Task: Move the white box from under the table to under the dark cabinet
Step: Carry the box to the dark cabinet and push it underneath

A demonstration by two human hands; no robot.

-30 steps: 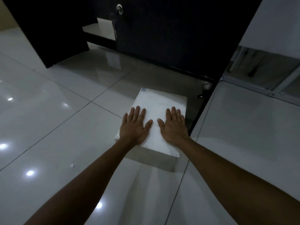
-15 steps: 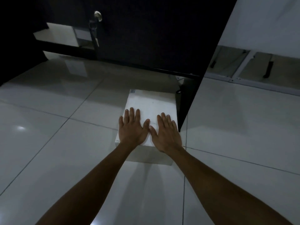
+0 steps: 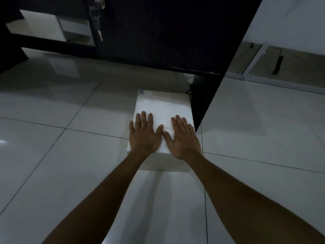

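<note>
Fingers: both sets lie flat and spread on top of the box, grasping nothing; left fingers point(image 3: 143, 118) and right fingers point(image 3: 179, 121) point toward the cabinet, thumbs almost touching.
Left hand point(image 3: 143, 136): palm down near the box's near-left edge.
Right hand point(image 3: 182, 140): palm down near the near-right edge, just beside the dark panel point(image 3: 207, 103).
Box point(image 3: 162, 106): on the floor point(image 3: 70, 173), far end just short of the cabinet's lower edge, right side close along the panel.
Cabinet point(image 3: 158, 32): dark, raised, with a gap beneath.
Step, as I judge: slide forward, press lightly and evenly with both hands, keep the box square so its right corner does not catch the panel.
</note>
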